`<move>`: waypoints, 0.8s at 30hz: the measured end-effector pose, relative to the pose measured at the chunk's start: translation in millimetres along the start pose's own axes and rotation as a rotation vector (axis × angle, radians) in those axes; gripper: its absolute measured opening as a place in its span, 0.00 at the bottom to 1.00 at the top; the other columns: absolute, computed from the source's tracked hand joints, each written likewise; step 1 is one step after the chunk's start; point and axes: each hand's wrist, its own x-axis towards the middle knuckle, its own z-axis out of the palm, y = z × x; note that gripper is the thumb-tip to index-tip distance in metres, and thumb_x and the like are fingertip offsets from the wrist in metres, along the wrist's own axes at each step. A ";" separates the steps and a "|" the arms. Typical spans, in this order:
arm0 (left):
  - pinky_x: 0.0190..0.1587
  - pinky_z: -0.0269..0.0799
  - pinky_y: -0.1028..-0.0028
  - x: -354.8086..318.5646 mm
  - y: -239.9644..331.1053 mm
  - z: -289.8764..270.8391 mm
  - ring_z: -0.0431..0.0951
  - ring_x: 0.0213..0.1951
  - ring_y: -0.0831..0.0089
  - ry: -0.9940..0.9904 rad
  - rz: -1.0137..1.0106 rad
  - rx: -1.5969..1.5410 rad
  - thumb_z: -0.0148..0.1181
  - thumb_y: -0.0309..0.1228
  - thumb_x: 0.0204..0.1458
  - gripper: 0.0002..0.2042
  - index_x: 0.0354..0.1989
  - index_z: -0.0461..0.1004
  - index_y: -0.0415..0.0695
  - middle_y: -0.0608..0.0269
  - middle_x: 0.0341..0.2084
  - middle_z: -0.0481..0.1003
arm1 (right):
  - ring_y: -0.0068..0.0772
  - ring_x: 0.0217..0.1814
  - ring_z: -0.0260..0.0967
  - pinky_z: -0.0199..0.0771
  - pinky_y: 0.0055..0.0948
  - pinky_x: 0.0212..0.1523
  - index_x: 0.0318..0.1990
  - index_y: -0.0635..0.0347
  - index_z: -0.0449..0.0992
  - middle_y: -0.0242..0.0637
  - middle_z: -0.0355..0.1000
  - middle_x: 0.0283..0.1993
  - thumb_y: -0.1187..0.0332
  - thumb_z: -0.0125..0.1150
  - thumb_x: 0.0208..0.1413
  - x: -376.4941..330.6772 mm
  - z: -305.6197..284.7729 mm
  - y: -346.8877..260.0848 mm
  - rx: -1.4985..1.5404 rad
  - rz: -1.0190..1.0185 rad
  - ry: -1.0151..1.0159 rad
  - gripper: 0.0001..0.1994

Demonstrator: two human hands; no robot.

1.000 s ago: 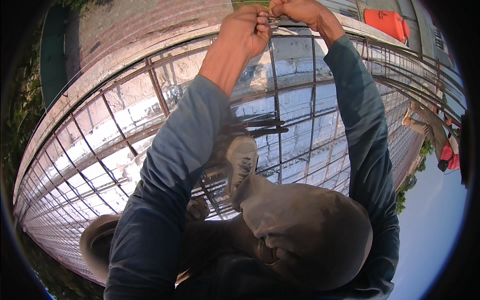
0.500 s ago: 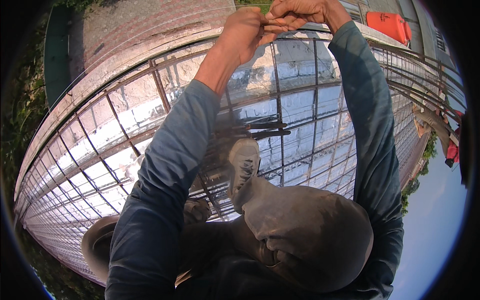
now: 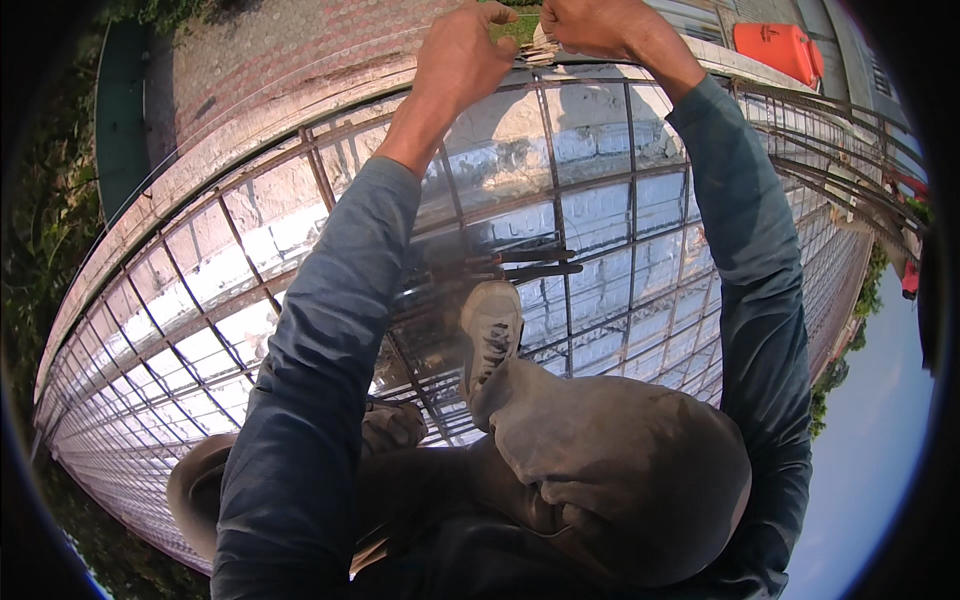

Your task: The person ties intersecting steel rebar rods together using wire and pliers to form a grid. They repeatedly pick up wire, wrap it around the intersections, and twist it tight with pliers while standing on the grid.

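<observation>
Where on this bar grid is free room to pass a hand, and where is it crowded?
Free: the open grid squares between the two forearms, and the wide grid stretch left of the left sleeve. Crowded: around the shoe with dark rods, and at both hands, left hand, right hand.

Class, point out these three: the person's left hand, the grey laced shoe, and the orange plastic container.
left hand [image 3: 462, 52], head view, back of the fist.
grey laced shoe [image 3: 490, 335], head view, laces.
orange plastic container [image 3: 780, 48], head view, top face.

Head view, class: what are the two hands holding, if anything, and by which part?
Both the left hand and the right hand are closed at the far edge of the rebar grid, around a small pale bundle. What it is, and the exact grip, cannot be told.
</observation>
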 end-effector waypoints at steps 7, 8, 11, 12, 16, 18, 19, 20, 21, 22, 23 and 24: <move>0.48 0.79 0.60 12.0 41.5 1.8 0.87 0.45 0.59 -0.348 -0.280 0.191 0.68 0.55 0.53 0.22 0.53 0.85 0.60 0.60 0.39 0.87 | 0.32 0.25 0.72 0.72 0.39 0.29 0.30 0.60 0.80 0.38 0.75 0.23 0.66 0.63 0.53 14.9 -0.6 -8.0 -0.048 -0.040 0.012 0.07; 0.47 0.79 0.59 14.6 42.6 2.7 0.87 0.44 0.59 -0.360 -0.311 0.182 0.68 0.55 0.53 0.22 0.53 0.86 0.61 0.60 0.39 0.87 | 0.32 0.25 0.72 0.72 0.39 0.29 0.30 0.60 0.80 0.38 0.75 0.23 0.66 0.63 0.53 16.4 -2.3 -7.6 -0.045 -0.037 0.010 0.07; 0.46 0.78 0.59 16.1 48.2 6.4 0.86 0.43 0.59 -0.316 -0.347 0.184 0.66 0.56 0.54 0.21 0.51 0.86 0.62 0.59 0.39 0.87 | 0.32 0.25 0.72 0.72 0.39 0.29 0.30 0.60 0.80 0.37 0.75 0.23 0.66 0.63 0.53 16.1 -6.9 -2.8 -0.020 -0.015 0.030 0.07; 0.46 0.78 0.59 15.7 48.8 6.8 0.86 0.43 0.58 -0.288 -0.348 0.190 0.65 0.57 0.54 0.21 0.51 0.87 0.62 0.58 0.39 0.87 | 0.32 0.25 0.72 0.72 0.39 0.29 0.30 0.60 0.80 0.37 0.75 0.23 0.66 0.63 0.53 13.8 -7.7 -0.4 -0.010 0.000 0.040 0.07; 0.46 0.78 0.57 13.6 42.2 12.0 0.86 0.43 0.55 -0.234 -0.345 0.141 0.64 0.51 0.57 0.16 0.48 0.88 0.61 0.57 0.38 0.86 | 0.31 0.25 0.72 0.72 0.40 0.29 0.30 0.60 0.80 0.37 0.75 0.22 0.67 0.63 0.52 3.5 -11.1 9.2 0.020 0.071 0.080 0.07; 0.47 0.79 0.57 11.8 38.3 9.1 0.86 0.44 0.54 -0.224 -0.337 0.139 0.64 0.48 0.58 0.14 0.47 0.88 0.61 0.56 0.38 0.86 | 0.31 0.25 0.72 0.72 0.40 0.29 0.29 0.60 0.80 0.37 0.75 0.22 0.67 0.63 0.52 -2.4 -10.0 14.5 0.032 0.110 0.094 0.07; 0.47 0.79 0.56 12.5 37.9 7.9 0.86 0.44 0.54 -0.234 -0.344 0.122 0.64 0.47 0.58 0.13 0.47 0.88 0.61 0.56 0.38 0.86 | 0.31 0.25 0.72 0.72 0.40 0.29 0.29 0.60 0.80 0.37 0.75 0.22 0.67 0.63 0.52 -4.0 -8.9 17.1 0.041 0.129 0.101 0.06; 0.47 0.79 0.56 13.6 37.8 6.9 0.86 0.44 0.54 -0.245 -0.351 0.104 0.65 0.46 0.58 0.12 0.47 0.88 0.61 0.55 0.38 0.86 | 0.31 0.25 0.72 0.72 0.40 0.29 0.29 0.60 0.80 0.36 0.75 0.22 0.67 0.63 0.52 -9.4 -6.3 19.4 0.050 0.153 0.108 0.06; 0.48 0.79 0.55 14.5 38.6 6.7 0.86 0.44 0.54 -0.254 -0.358 0.086 0.65 0.45 0.58 0.12 0.46 0.88 0.61 0.55 0.38 0.86 | 0.31 0.25 0.72 0.72 0.40 0.29 0.29 0.60 0.80 0.36 0.75 0.22 0.67 0.63 0.52 -16.3 -3.0 21.5 0.056 0.177 0.117 0.06; 0.47 0.79 0.55 15.6 38.4 5.6 0.86 0.45 0.54 -0.244 -0.366 0.084 0.65 0.45 0.58 0.12 0.46 0.88 0.61 0.55 0.39 0.86 | 0.30 0.25 0.72 0.72 0.40 0.29 0.29 0.60 0.80 0.36 0.75 0.22 0.67 0.63 0.52 -22.1 1.5 20.2 0.067 0.199 0.136 0.06; 0.47 0.79 0.55 16.2 36.6 4.6 0.86 0.45 0.53 -0.233 -0.377 0.084 0.66 0.45 0.57 0.11 0.45 0.88 0.61 0.54 0.39 0.86 | 0.31 0.25 0.72 0.72 0.40 0.30 0.28 0.61 0.80 0.36 0.74 0.22 0.67 0.64 0.52 -27.0 5.9 10.8 0.063 0.194 0.161 0.06; 0.47 0.79 0.55 16.6 35.0 3.8 0.86 0.45 0.53 -0.222 -0.389 0.084 0.66 0.45 0.57 0.11 0.45 0.88 0.61 0.54 0.39 0.86 | 0.30 0.27 0.73 0.72 0.40 0.31 0.28 0.60 0.80 0.35 0.74 0.22 0.68 0.63 0.53 -30.6 10.7 1.1 0.088 0.219 0.172 0.07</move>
